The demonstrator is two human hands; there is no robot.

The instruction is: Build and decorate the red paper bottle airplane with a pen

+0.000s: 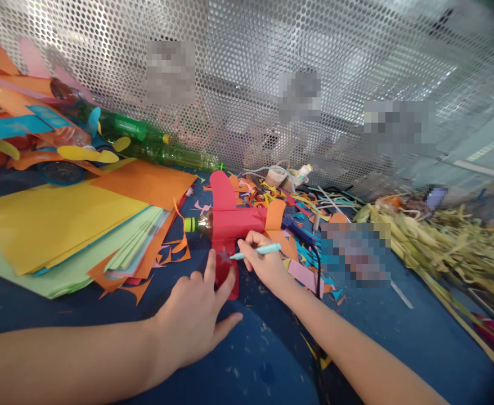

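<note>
A plastic bottle with a yellow-green cap lies on its side, wrapped in red paper, with an orange paper strip round its right end. One red paper wing points away from me, another points toward me. On the near wing a pale star shows. My right hand grips a light blue marker, its tip at the star. My left hand has its fingers spread, with fingertips resting on the near wing beside the star.
Coloured paper sheets are stacked at the left, with green bottles behind them. Paper scraps and a blue glue gun with a black cord lie right of the bottle. Dry husks lie farther right. A perforated metal panel stands behind.
</note>
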